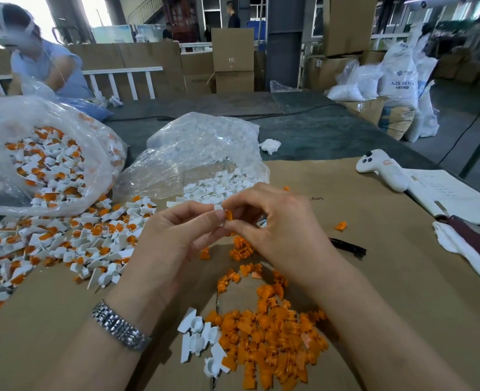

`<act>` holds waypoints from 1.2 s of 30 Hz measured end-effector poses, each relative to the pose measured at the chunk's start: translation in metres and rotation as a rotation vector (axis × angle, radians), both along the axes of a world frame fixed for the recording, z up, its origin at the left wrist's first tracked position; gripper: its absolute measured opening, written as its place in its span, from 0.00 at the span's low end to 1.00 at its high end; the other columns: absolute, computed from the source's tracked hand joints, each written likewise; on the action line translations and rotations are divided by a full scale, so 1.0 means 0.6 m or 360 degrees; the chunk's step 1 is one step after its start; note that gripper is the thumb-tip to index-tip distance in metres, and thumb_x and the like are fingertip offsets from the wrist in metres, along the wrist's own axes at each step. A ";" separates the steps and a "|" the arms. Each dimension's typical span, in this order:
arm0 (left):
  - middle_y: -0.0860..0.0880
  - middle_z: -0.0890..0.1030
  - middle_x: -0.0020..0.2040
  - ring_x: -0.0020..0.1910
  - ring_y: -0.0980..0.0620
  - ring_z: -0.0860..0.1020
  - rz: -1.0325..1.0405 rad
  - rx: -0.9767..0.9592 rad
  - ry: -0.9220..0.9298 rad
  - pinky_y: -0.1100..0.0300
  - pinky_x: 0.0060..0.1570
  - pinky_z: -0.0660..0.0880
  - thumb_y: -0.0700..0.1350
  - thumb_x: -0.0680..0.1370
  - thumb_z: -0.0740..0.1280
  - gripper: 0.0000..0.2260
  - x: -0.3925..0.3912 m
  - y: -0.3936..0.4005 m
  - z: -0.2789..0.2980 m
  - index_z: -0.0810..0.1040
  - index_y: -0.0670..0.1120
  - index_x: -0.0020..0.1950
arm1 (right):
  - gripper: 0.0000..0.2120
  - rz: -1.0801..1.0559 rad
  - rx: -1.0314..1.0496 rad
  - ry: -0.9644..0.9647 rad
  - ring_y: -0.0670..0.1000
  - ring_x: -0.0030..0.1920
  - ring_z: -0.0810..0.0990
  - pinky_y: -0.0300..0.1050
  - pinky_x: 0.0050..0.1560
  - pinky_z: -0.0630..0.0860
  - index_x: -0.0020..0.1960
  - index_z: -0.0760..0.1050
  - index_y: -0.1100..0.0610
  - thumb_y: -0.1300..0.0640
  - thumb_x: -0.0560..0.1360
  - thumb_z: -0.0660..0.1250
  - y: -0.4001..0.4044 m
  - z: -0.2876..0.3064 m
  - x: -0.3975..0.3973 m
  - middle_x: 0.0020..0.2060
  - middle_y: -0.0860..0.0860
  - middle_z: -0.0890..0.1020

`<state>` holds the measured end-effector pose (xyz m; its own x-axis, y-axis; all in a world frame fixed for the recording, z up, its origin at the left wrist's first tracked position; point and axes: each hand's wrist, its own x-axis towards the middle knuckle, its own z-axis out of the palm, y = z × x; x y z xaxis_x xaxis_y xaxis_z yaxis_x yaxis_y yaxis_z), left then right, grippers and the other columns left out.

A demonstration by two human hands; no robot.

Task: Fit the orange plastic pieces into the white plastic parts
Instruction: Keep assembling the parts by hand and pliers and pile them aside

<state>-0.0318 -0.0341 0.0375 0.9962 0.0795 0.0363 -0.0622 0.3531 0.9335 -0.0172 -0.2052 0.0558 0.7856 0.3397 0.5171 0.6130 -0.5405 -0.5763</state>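
Head view: legible writing is limited to "ABS RESIN" on a white sack (pixel 399 77) far behind and right of the cardboard sheet (pixel 388 249); the print on the sheet beside the right hand is too small to read. Above the sheet's centre, the left hand (pixel 176 235) pinches a white part (pixel 219 217) between thumb and fingertips, and the right hand (pixel 278 224) pinches an orange piece (pixel 228 215) touching that part. Loose orange pieces (pixel 270 340) lie on the sheet's near edge, between the forearms; assembled parts (pixel 63 244) cover its left side.
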 end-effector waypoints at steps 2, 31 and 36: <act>0.34 0.86 0.48 0.50 0.40 0.87 0.0034 -0.0066 0.0019 0.59 0.46 0.83 0.34 0.68 0.76 0.02 0.001 -0.002 0.002 0.86 0.39 0.39 | 0.17 0.0040 0.0084 0.0072 0.43 0.46 0.81 0.40 0.52 0.79 0.61 0.81 0.53 0.56 0.73 0.77 -0.001 0.000 0.000 0.45 0.45 0.82; 0.34 0.85 0.42 0.28 0.50 0.82 0.0048 -0.0004 0.0307 0.66 0.26 0.76 0.38 0.61 0.80 0.14 0.005 0.006 -0.003 0.87 0.36 0.44 | 0.07 -0.0057 -0.0126 0.0026 0.45 0.47 0.79 0.46 0.52 0.78 0.53 0.83 0.53 0.54 0.76 0.74 0.011 -0.020 0.010 0.45 0.47 0.81; 0.38 0.85 0.41 0.29 0.51 0.81 0.0128 0.0143 0.0310 0.64 0.28 0.76 0.43 0.57 0.83 0.18 0.009 0.012 -0.008 0.88 0.40 0.44 | 0.14 -0.0068 -0.0231 0.0126 0.41 0.48 0.77 0.40 0.54 0.78 0.59 0.79 0.49 0.48 0.76 0.74 0.004 -0.019 0.021 0.49 0.44 0.79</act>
<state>-0.0263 -0.0270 0.0329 0.9757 0.1638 -0.1457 0.0978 0.2694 0.9580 -0.0048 -0.2030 0.0446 0.8373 0.3719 0.4007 0.5434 -0.6462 -0.5358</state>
